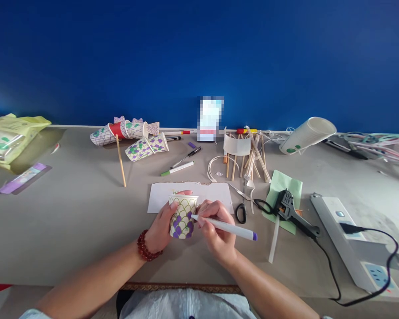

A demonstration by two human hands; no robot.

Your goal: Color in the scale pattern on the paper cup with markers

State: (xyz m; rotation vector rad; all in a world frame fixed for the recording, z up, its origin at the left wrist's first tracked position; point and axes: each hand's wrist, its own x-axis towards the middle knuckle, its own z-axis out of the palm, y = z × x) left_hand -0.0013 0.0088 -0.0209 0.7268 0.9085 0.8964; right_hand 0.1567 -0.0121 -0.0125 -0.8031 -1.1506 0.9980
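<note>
My left hand [160, 226], with a red bead bracelet at the wrist, is wrapped round a paper cup [183, 217] and keeps it upright. Green scale outlines cover the cup, and some scales low on it are coloured purple. In my right hand [221, 230] is a white marker [231, 228] with a purple end, its tip at the cup's right side. Behind the cup lies a white sheet [216, 195]. Further back are a green-ended marker [177, 169], a black pen [186, 157] and a purple cap [191, 145].
Right of my hands lie scissors [241, 213], a glue gun [286, 208] on green paper and a power strip [339, 239] with a looping cord. Several wooden sticks [252, 159], stacked cups [307, 135], a phone [209, 119] and a paper-cup fish [133, 130] stand or lie at the back.
</note>
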